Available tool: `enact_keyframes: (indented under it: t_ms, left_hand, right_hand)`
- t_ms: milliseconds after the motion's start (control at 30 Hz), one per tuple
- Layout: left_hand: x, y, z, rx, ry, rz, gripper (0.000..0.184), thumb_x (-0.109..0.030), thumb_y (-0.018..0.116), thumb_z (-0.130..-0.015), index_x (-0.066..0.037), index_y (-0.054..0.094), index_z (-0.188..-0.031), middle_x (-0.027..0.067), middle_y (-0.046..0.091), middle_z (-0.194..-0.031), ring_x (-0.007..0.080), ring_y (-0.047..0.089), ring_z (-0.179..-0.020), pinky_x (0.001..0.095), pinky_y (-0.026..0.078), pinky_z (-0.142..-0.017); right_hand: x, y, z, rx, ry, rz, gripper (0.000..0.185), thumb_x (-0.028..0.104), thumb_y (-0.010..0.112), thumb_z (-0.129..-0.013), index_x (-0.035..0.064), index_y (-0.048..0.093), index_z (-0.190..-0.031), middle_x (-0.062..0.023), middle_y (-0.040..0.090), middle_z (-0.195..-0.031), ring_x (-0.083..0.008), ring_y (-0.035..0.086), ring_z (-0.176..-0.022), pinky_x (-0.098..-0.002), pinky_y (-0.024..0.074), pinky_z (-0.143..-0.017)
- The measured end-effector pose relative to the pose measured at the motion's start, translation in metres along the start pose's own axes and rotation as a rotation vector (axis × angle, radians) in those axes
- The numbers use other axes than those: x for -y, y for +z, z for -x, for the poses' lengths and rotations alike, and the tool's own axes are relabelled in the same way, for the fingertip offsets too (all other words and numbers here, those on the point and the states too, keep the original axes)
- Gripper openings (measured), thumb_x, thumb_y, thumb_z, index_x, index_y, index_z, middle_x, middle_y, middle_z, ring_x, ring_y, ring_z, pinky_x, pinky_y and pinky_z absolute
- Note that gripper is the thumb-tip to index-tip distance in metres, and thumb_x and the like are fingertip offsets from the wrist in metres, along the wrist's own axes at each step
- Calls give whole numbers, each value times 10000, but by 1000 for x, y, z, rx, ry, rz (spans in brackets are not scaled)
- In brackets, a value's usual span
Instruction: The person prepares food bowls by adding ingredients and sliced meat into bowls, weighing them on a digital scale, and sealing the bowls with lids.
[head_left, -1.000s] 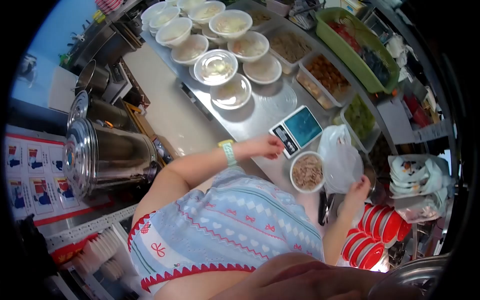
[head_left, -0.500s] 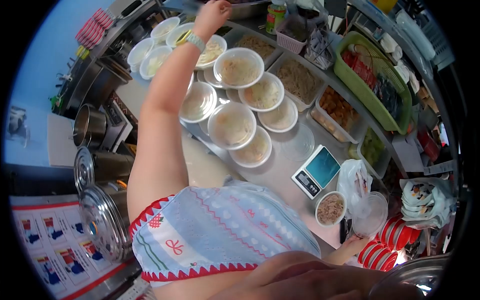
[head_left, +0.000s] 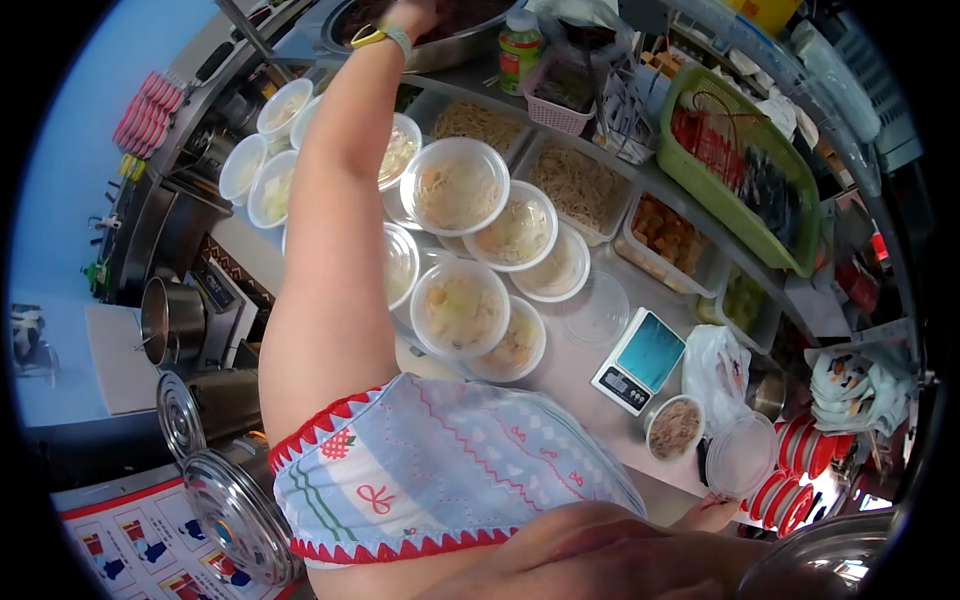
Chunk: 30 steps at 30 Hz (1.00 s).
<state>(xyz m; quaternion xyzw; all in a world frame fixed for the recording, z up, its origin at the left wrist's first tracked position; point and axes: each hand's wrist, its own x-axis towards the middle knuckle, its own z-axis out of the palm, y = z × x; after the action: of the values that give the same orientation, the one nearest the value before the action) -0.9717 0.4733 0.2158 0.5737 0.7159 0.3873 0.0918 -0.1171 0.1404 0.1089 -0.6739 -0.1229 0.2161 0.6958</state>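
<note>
My left hand (head_left: 412,16) reaches far forward over a large metal bowl (head_left: 455,50) with dark contents; its fingers are blurred and partly out of view. At the lower right, my right hand (head_left: 712,514) holds the edge of a clear round lid (head_left: 740,456). Beside the lid stands a white tub (head_left: 675,428) of shredded meat, uncovered. A scale (head_left: 640,360) with a blue plate lies just above it. Lidded bowls (head_left: 460,308) of food are stacked under and right of my left forearm.
Trays of noodles (head_left: 577,182), orange-brown chunks (head_left: 668,236) and green pieces (head_left: 742,300) line the counter's far side. A green basket (head_left: 740,170) stands behind them. A plastic bag (head_left: 716,362) lies by the scale. Steel pots (head_left: 240,515) are at lower left.
My left hand has moved from beside the scale, past the bowls, to the metal bowl. My right hand remains at the clear lid. The view has shifted.
</note>
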Motion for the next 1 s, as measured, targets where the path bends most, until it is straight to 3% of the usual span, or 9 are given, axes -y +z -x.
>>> enact_keyframes:
  t_ms: [33,167,233,433,633,767,800,900,1000]
  left_hand:
    - [-39,-13,19,-22,49,-525,213,-227,652,-836,-51,680,-953,163,674,-949,313,654,-817,381,524,-746]
    - [-17,-25,16,-138,246,-427,198,-194,636,-863,-13,658,-939,155,670,-894,290,664,-758,374,543,-656]
    - [-19,-29,25,-75,-47,377,214,-192,626,-885,5,633,-967,147,651,-849,279,663,-733,376,552,-560]
    - [-35,-35,47,-179,-210,799,229,-156,555,-903,0,564,-1071,116,586,-775,227,570,-582,343,503,-477]
    - [-34,-48,36,-26,-230,6,245,-182,621,-865,-3,624,-1033,99,634,-735,184,561,-532,333,463,-497]
    - [-36,-33,28,-159,-159,50,200,-199,656,-839,-27,683,-937,132,677,-847,228,628,-682,365,501,-608]
    - [-16,-24,16,-225,134,-115,233,-227,660,-840,-32,682,-967,161,674,-926,275,636,-753,384,501,-696]
    - [14,-5,-29,-54,300,-571,296,-291,626,-847,-24,690,-958,184,686,-939,344,657,-855,413,517,-789]
    - [0,14,-41,-18,-99,-774,296,-288,591,-864,-18,694,-930,190,686,-927,355,647,-913,436,524,-793]
  right_hand:
    - [-1,0,2,-5,3,5,452,293,532,-921,-18,512,-1249,-140,548,-1213,-230,534,-1114,-326,455,-915]
    - [11,22,28,-67,47,32,509,328,526,-927,-25,468,-1289,-125,488,-1286,-217,484,-1174,-326,430,-955]
    - [6,18,23,-80,61,32,514,329,520,-933,-28,457,-1296,-124,470,-1303,-212,470,-1188,-324,424,-964]
    - [-26,-27,-28,118,23,-53,411,298,493,-947,-19,506,-1209,-103,520,-1219,-207,510,-1104,-306,445,-899]
    - [-3,-12,9,1,-15,-8,367,239,490,-944,-50,525,-1166,-122,539,-1168,-231,542,-1045,-313,470,-859]
    - [-11,-23,4,-18,-34,-29,433,243,497,-941,-69,484,-1240,-144,526,-1170,-248,534,-1067,-339,466,-900]
    - [-17,-26,-1,-29,-22,-44,455,249,499,-942,-75,469,-1262,-149,523,-1169,-254,531,-1073,-346,461,-915]
    - [-16,-18,7,-41,-43,-50,451,262,500,-945,-72,475,-1248,-146,525,-1155,-251,531,-1059,-341,464,-903]
    - [-24,-23,-5,-35,-44,-34,445,269,497,-948,-68,482,-1237,-142,526,-1150,-245,533,-1052,-336,466,-893]
